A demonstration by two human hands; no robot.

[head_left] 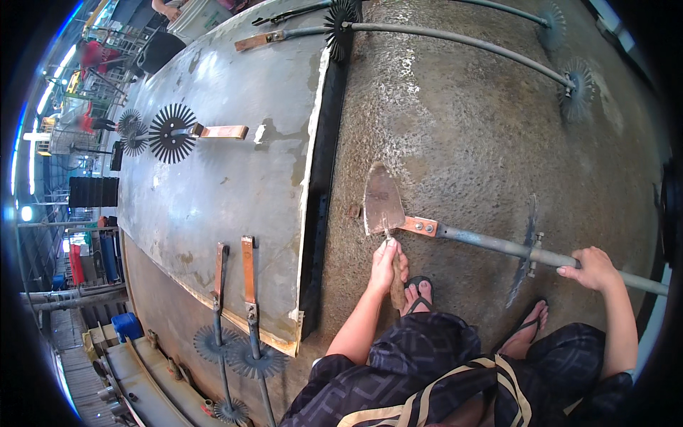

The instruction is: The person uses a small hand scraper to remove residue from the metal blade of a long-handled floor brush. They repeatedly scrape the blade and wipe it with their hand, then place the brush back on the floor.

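My left hand [388, 266] is closed around the wooden handle of a pointed trowel [384, 196]. The trowel's worn, brownish blade points away from me over the wet floor. My right hand [595, 270] grips a grey metal pole [487, 242] that runs across in front of me. At the pole's left end is a flat orange-brown plate [421, 225] fixed by two bolts, beside the trowel's blade; whether they touch I cannot tell. A toothed metal disc [529, 250], seen edge-on, is fitted on the pole to the left of my right hand.
A large low grey slab table [235, 85] lies to the left, with a dark side facing me. Similar disc-and-pole tools lie over it, one with a black toothed disc [173, 133]. Another long pole [462, 44] extends across the far floor. A person's hand [169, 10] shows far left.
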